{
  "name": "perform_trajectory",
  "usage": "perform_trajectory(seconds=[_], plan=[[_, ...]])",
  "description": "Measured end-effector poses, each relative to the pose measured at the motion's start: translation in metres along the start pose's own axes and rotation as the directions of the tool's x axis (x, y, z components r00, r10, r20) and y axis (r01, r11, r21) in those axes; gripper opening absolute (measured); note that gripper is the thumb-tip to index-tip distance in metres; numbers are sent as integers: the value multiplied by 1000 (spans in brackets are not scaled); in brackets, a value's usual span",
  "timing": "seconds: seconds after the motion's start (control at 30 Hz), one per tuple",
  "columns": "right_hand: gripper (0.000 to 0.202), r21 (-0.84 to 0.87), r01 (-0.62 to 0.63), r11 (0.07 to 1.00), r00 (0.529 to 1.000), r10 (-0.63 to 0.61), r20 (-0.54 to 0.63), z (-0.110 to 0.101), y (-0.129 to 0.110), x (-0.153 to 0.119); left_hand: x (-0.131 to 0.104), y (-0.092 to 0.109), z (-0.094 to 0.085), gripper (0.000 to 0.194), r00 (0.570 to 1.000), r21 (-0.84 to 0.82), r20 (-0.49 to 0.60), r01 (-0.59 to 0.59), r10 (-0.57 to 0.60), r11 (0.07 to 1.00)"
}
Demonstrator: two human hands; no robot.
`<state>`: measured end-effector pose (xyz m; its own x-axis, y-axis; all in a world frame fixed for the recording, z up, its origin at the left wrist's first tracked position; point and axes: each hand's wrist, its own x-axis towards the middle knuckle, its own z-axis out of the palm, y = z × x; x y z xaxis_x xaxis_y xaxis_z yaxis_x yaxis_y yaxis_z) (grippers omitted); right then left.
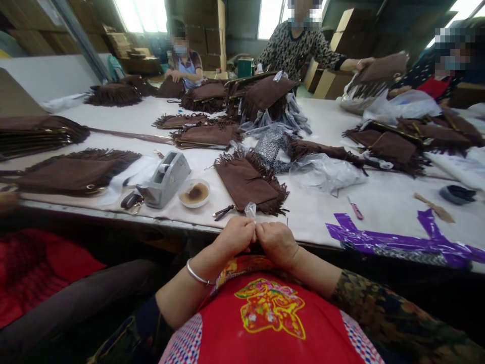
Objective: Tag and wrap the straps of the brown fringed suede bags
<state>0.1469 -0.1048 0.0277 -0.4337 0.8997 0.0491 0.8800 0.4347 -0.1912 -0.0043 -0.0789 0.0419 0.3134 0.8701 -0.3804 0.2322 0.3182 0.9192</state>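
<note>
left hand and right hand together, curled, apparently both gripping clear plastic. brown fringed pouch just beyond, flat on tabletop, uncovered; work looks unfinished. more pouches piled farther back.

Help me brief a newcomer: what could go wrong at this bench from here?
The shallow dish, holding something brown, stands close to the nearest fringed bag; a knock might stain it. The pink-handled cutter lies loose on the table and could nick someone reaching past.
</note>
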Motion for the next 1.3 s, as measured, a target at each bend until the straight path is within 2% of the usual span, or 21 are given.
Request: perform_trajectory(seconds=[0.07, 0.1, 0.2, 0.27, 0.33, 0.4, 0.47, 0.6, 0.7, 0.8, 0.87, 0.9, 0.93, 0.97, 1.0, 1.03, 1.07, 1.1, 1.17, 1.23, 1.3], plan=[[21, 43, -70, 997, 997, 71, -21, 2, 5, -1, -1, -1, -5, 19, 998, 68, 2, -65, 65, 996], [22, 82, -120, 989, 992, 123, -36, 4, 7, -2, -1, -4, -7, 15, 997, 30, -43, -61, 62, 998], [22, 304, -230, 925, 963, 261, -66, 7, 11, -2, 1, -14, -9, 13, 981, -234, -172, 45, -87, 971], [21, 485, -241, 841, 951, 305, -57, 8, 12, -2, 3, -19, -6, 16, 974, -378, -105, 148, -201, 914], [22, 619, -254, 743, 938, 345, -28, 10, 13, -1, 6, -22, -2, 20, 965, -469, 42, 246, -257, 848], [23, 689, -279, 669, 927, 376, 10, 13, 12, -1, 10, -24, 2, 21, 949, -558, 164, 314, -269, 768], [24, 720, -294, 629, 923, 383, 43, 16, 13, -2, 16, -25, 7, 20, 940, -631, 218, 341, -263, 696], [23, 741, -287, 607, 930, 361, 65, 22, 15, -5, 29, -22, 20, 19, 925, -691, 172, 358, -338, 628], [21, 707, -275, 652, 937, 346, 45, 20, 20, -5, 35, -17, 31, 22, 921, -661, 98, 344, -377, 667], [22, 633, -276, 724, 946, 322, 45, 12, 30, -5, 32, -12, 33, 22, 948, -495, 58, 299, -312, 816], [25, 522, -275, 807, 955, 290, 55, 6, 42, -5, 26, -11, 24, 25, 983, -199, -34, 172, -182, 965], [27, 438, -281, 854, 958, 280, 68, 2, 49, -6, 23, -10, 17, 27, 992, 8, -115, 56, -55, 998], [27, 337, -289, 896, 957, 277, 83, -1, 56, -6, 20, -10, 9, 27, 976, 236, -193, -58, 106, 970], [26, 226, -294, 929, 956, 281, 88, -5, 61, -7, 19, -10, 0, 26, 931, 454, -246, -137, 271, 880], [24, 118, -293, 949, 956, 286, 71, -8, 66, -7, 18, -10, -8, 24, 874, 632, -263, -163, 408, 757], [21, 30, -285, 958, 958, 284, 28, -11, 68, -7, 19, -10, -15, 23, 833, 759, -254, -143, 491, 635], [19, -24, -271, 962, 962, 270, -34, -14, 68, -6, 20, -11, -21, 24, 823, 841, -233, -97, 518, 532], [19, -38, -246, 969, 965, 241, -104, -16, 65, -5, 23, -11, -24, 24, 839, 889, -208, -51, 503, 454], [20, 43, -166, 985, 964, 171, -205, -18, 55, -1, 31, -12, -26, 23, 890, 919, -186, 8, 415, 394], [19, 237, -104, 966, 969, 152, -194, -13, 40, 6, 39, -13, -23, 23, 926, 888, -176, 2, 334, 460], [27, 492, -169, 854, 976, 215, -38, -3, 27, 14, 45, -15, -20, 22, 945, 778, -155, -64, 289, 626]])
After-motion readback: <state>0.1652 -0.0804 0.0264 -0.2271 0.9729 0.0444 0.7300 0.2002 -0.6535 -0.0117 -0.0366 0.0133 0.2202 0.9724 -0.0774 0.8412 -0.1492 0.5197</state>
